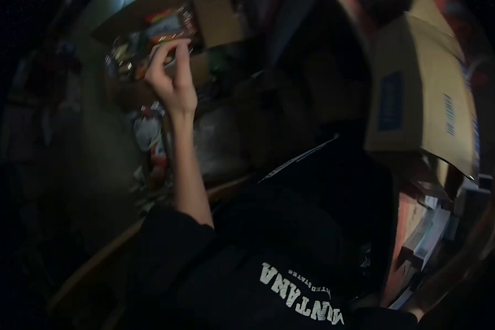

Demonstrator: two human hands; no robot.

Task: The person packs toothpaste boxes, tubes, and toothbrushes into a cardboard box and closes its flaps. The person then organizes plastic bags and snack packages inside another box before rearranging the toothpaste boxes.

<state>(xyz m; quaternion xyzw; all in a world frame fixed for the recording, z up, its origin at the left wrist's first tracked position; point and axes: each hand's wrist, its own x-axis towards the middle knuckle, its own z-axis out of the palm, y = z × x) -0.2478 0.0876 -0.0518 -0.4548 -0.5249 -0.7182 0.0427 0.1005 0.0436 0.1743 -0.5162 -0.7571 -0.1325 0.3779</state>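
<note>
My left hand reaches out at the upper left, its fingers curled and their tips brought together. It is right at some shiny plastic packets in an open cardboard box; what lies between the fingertips is too small and dim to make out. At the lower right my right arm comes out of a dark sleeve and fades into blur and shadow, so its fingers cannot be made out. The stretch near it holds several flat boxes.
A large cardboard carton with blue print stands at the upper right, above the flat boxes. More packets lie below my left hand's box. My dark printed shirt fills the lower middle. The surroundings are very dim.
</note>
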